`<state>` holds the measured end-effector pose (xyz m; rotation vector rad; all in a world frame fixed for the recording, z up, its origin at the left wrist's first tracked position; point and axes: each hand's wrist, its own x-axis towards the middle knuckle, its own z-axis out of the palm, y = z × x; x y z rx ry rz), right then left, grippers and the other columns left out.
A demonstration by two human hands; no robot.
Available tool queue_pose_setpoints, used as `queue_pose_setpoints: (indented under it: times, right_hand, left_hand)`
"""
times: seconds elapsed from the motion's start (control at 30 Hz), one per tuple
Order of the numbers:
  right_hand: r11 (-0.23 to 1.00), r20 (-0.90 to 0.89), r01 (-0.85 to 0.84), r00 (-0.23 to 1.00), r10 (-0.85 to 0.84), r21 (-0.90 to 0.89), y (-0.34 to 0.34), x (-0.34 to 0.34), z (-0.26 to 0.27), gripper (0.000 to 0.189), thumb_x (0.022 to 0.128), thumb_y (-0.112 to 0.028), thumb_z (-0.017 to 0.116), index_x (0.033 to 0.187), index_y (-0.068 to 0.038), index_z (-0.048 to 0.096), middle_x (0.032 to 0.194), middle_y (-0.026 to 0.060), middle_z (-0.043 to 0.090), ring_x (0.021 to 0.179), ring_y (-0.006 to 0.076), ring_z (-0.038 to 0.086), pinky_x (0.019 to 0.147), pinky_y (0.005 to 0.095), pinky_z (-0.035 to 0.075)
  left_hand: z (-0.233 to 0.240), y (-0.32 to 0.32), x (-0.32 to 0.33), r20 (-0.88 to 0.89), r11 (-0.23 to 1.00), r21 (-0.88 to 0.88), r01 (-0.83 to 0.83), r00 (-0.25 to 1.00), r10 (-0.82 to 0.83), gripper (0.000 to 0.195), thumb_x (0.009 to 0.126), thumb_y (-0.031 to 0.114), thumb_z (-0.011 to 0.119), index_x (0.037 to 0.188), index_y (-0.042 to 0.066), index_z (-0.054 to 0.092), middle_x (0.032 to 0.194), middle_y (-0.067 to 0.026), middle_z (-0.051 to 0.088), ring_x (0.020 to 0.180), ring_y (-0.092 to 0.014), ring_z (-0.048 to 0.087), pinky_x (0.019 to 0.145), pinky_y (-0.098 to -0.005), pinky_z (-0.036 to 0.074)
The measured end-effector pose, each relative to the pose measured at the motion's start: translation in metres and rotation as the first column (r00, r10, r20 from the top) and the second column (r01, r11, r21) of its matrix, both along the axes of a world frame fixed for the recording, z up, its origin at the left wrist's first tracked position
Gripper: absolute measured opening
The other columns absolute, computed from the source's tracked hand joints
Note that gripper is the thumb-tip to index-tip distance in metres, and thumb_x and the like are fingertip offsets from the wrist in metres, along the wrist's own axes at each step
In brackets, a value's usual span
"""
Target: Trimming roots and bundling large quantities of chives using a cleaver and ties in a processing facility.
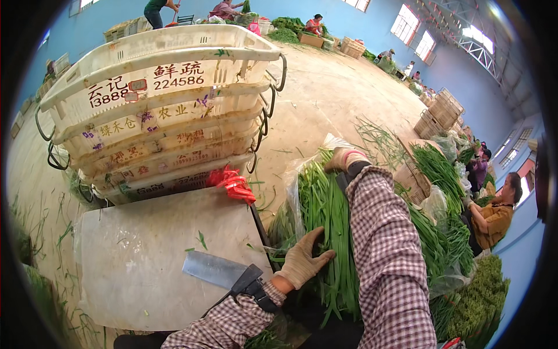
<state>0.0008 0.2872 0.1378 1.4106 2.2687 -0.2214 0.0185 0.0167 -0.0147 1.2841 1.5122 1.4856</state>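
My left hand (pixel 307 259), in a beige work glove, touches the side of a bunch of long flat green leaves (pixel 335 222), likely garlic chives. Its thumb and fingers are spread apart. At the far end of the same bunch, my right hand (pixel 346 159), also gloved, bends over the pale stems; its fingertips are partly hidden, so its grip is unclear. A clear plastic bag (pixel 296 174) lies around the greens. Left of my left hand, a broad cleaver blade (pixel 213 268) rests on a pale board (pixel 144 261); my left wrist covers its other end.
A stack of white plastic crates (pixel 165 104) with metal handles stands behind the board. Red ties (pixel 235 183) hang at the board's corner. More greens (pixel 440 244) lie at right, near a seated person (pixel 492 213). Leaf scraps (pixel 379 139) litter the floor.
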Motion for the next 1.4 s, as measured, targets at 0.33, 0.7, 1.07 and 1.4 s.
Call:
queue_pose_setpoints:
  times: [0.33, 0.7, 1.07, 1.4]
  right_hand:
    - [0.964, 0.099, -0.192, 0.979, 0.176, 0.187, 0.037, -0.014, -0.048, 0.070, 0.065, -0.039, 0.082, 0.123, -0.006, 0.061, 0.123, 0.0161, 0.062, 0.108, 0.0292, 0.062, 0.093, 0.0380, 0.049]
    - [0.973, -0.830, 0.065, 0.511, -0.222, -0.220, 0.022, 0.096, 0.048, 0.050, 0.078, -0.016, 0.077, 0.120, 0.000, 0.056, 0.099, 0.0099, 0.068, 0.088, 0.0213, 0.064, 0.083, 0.0317, 0.052]
    - [0.990, -0.912, -0.062, 0.400, -0.091, -0.126, -0.019, 0.097, 0.056, 0.051, 0.072, -0.009, 0.081, 0.116, 0.001, 0.057, 0.097, 0.0082, 0.068, 0.085, 0.0190, 0.065, 0.076, 0.0308, 0.054]
    - [0.956, -0.889, -0.292, 0.443, 0.119, -0.018, -0.036, 0.099, 0.063, 0.050, 0.075, -0.014, 0.081, 0.119, -0.002, 0.060, 0.097, 0.0074, 0.068, 0.086, 0.0158, 0.063, 0.076, 0.0277, 0.052]
  left_hand:
    - [-0.016, 0.000, 0.009, 0.069, 0.992, -0.017, 0.121, 0.990, -0.120, 0.078, 0.083, 0.037, 0.070, 0.143, 0.004, 0.033, 0.141, -0.0206, 0.044, 0.129, -0.032, 0.047, 0.105, -0.0357, 0.041]
    - [0.017, 0.001, -0.038, 0.314, 0.987, 0.121, -0.106, 0.947, 0.063, 0.038, 0.087, 0.021, 0.070, 0.118, 0.003, 0.058, 0.101, -0.0047, 0.066, 0.088, -0.011, 0.061, 0.080, -0.0258, 0.051]
    - [0.111, 0.125, -0.030, 0.002, 0.967, 0.118, -0.226, 0.974, 0.227, 0.074, 0.082, 0.023, 0.073, 0.142, 0.003, 0.033, 0.120, -0.0140, 0.058, 0.104, -0.022, 0.059, 0.089, -0.0325, 0.050]
    - [0.129, 0.162, -0.002, -0.074, 0.998, -0.037, -0.048, 0.996, 0.045, 0.049, 0.077, 0.006, 0.061, 0.124, 0.002, 0.050, 0.105, -0.0132, 0.063, 0.097, -0.022, 0.062, 0.084, -0.0309, 0.050]
